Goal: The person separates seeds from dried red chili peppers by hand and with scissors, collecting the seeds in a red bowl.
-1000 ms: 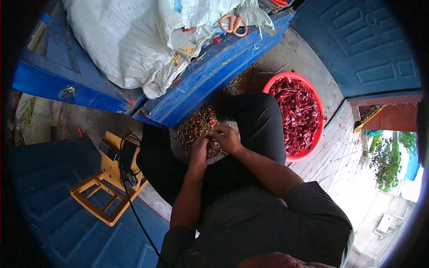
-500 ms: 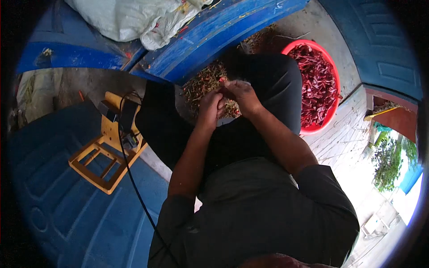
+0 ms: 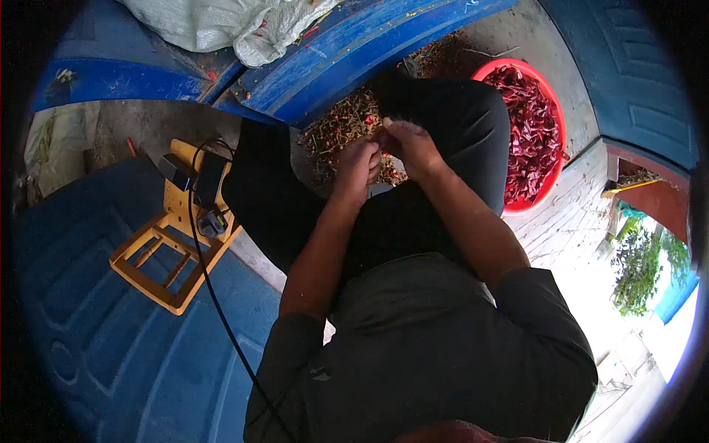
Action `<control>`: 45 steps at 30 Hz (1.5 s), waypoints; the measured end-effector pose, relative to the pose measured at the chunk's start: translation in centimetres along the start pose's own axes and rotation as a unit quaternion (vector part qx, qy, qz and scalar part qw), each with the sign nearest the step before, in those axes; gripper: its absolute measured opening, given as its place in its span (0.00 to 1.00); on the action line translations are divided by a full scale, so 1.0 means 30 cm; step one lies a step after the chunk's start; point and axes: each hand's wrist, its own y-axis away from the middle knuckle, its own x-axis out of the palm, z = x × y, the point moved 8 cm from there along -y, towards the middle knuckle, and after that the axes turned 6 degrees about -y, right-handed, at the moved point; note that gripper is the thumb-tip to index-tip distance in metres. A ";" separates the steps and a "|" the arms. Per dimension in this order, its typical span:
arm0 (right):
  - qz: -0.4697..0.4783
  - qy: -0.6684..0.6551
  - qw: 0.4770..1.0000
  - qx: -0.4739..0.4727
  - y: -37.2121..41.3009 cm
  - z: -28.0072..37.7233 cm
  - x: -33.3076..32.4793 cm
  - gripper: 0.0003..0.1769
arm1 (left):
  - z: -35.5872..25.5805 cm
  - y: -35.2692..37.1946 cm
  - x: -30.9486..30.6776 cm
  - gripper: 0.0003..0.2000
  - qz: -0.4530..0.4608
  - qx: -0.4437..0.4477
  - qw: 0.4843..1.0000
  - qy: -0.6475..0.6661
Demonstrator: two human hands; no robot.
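My left hand [image 3: 359,168] is closed, its fingers curled in, in front of my lap. Close beside it, my right hand [image 3: 411,148] is closed too, with thumb and fingers pinched towards the left. Whatever is between the fingertips is too small and dark to make out. Below and beyond both hands, a heap of dry stems and scraps [image 3: 341,133] with red bits covers the floor. To the right of my knee stands a red basin [image 3: 559,122] filled with dark red dried chillies [image 3: 526,140].
A blue table [image 3: 317,77] carries a white woven sack [image 3: 214,26] ahead. At left, a yellow wooden chair [image 3: 173,214] holds black devices, and a black cable [image 3: 221,317] runs from there to my body. A blue panelled door [image 3: 628,74] is at upper right.
Both hands have shifted slightly to the right, and the right hand has turned a little with its thumb raised. The view has tilted slightly; the basin appears higher.
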 end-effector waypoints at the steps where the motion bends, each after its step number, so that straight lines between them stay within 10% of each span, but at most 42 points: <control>1: 0.019 -0.052 0.998 0.022 0.000 -0.012 0.005 0.15 | -0.009 0.005 0.008 0.07 0.007 -0.001 1.000 -0.015; 5: 0.026 -0.094 0.994 0.039 0.021 -0.010 0.027 0.16 | -0.009 0.007 0.009 0.06 -0.004 0.010 1.000 -0.017; 11: -0.179 0.225 0.933 -0.216 0.010 0.189 -0.076 0.17 | -0.047 0.046 -0.045 0.06 0.002 0.048 0.999 0.020; 15: -0.115 0.363 0.913 -0.145 0.024 0.154 -0.050 0.12 | -0.039 0.062 -0.090 0.09 -0.031 0.042 0.999 0.002; 18: 0.020 0.549 0.769 -0.327 0.074 0.149 0.068 0.19 | -0.029 0.045 -0.082 0.10 -0.029 0.036 0.999 0.027; 22: 0.026 0.548 0.767 -0.333 0.149 0.182 0.144 0.22 | -0.038 0.037 -0.082 0.09 -0.018 0.050 0.998 0.041; 24: 0.106 0.384 0.877 -0.268 0.177 0.169 0.194 0.21 | -0.040 0.055 -0.083 0.09 -0.027 0.053 0.997 0.044; 28: 0.168 0.535 0.740 -0.371 0.238 0.147 0.286 0.19 | -0.024 0.077 -0.107 0.08 -0.052 0.049 0.997 0.016; 36: 0.178 0.523 0.765 -0.331 0.290 0.200 0.263 0.15 | -0.008 0.105 -0.062 0.07 -0.013 0.027 1.000 0.004; 42: -0.090 0.309 0.863 -0.390 0.441 0.599 -0.051 0.06 | 0.015 0.091 -0.077 0.11 0.010 0.016 0.999 -0.046; 45: -0.264 0.440 0.721 -0.465 0.598 0.832 -0.327 0.14 | 0.006 0.080 -0.073 0.10 0.013 0.017 0.999 -0.031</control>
